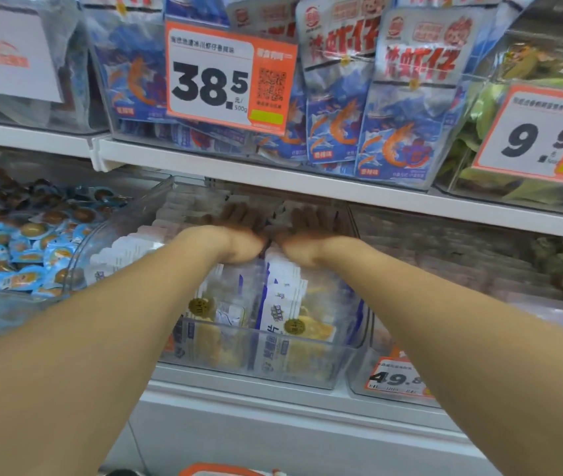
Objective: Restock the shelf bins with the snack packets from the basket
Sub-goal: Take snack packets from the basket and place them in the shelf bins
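Both hands are flat on top of the packets in the clear middle bin (256, 352) on the lower shelf: left hand (239, 235) and right hand (311, 235) side by side, nearly touching, fingers (239, 214) stretched straight toward 12 o'clock under the upper shelf edge (307, 187), pressing rather than gripping, holding nothing. The white and yellow snack packets (283, 314) stand upright in roughly two rows inside that bin; I can't get an exact count since they overlap, but it's well over a dozen, and the bin looks close to full. My guess is this is a push-back or tamp-down step. Risks as I see it: press too hard and the front packets could fan forward over the low front wall at 6 o'clock, or the soft contents get crushed; the fingers are also tucked close under the shelf above, so lifting up quickly could knock knuckles or the price tags. Counts: two hands, three price tags readable (38.5 (225, 77) at 12 o'clock, 9.9 (537, 139) at 2 o'clock, 49.8 (397, 376) at 5 o'clock), one bin of blue egg packets (15, 242) at 9 o'clock, one bin of blue shrimp packets (393, 132) above. An orange rim (225, 470) at 6 o'clock may be the basket, mostly cut off.
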The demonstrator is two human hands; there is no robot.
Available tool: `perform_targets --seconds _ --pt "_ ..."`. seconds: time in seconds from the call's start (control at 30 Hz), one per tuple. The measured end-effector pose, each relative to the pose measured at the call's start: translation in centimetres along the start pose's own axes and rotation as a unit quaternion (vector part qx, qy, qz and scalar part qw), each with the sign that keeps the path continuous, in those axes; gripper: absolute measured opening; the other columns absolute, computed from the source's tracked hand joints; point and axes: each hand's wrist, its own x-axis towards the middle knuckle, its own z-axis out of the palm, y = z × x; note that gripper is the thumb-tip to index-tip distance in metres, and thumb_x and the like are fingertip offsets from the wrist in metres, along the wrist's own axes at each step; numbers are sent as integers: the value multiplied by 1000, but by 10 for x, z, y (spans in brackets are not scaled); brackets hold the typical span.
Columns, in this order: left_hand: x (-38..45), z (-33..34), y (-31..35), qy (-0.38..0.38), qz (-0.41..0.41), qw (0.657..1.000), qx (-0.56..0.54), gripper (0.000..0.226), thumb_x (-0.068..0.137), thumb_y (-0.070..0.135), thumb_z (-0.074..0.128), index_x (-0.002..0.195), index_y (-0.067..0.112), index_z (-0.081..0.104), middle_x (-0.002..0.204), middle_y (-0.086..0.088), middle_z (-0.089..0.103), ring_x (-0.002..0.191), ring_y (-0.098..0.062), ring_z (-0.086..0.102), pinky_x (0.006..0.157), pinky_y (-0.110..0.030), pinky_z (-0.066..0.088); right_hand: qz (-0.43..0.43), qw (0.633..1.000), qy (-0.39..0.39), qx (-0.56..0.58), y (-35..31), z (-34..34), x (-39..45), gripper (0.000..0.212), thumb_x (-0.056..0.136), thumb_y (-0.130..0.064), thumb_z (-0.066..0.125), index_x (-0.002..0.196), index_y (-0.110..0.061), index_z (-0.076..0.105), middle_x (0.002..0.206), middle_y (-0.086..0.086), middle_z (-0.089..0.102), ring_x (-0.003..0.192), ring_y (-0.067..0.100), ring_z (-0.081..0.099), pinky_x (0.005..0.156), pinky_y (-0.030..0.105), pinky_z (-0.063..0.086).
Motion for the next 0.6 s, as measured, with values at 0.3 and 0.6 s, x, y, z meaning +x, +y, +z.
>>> perform_targets --seconds 0.3,0.6 --pt "-46 -16 10 -58 -50 996 -35 62 104 57 17 159 32 5 167 4 -5 154 -16 -5 122 -44 -5 -14 992 -102 70 -15 -20 -36 62 106 -50 28 158 -16 24 166 7 16 153 26 16 123 43 9" --pt "-63 -23 -18 7 -66 996 55 65 99 63 7 158 37 14 167 4 5 154 -21 4 122 -56 0 -31 997 -66 -7 -14 -17 -71 77 100 -68 14 161 -22 9 168 5 -2 155 28 -2 124 50 2"
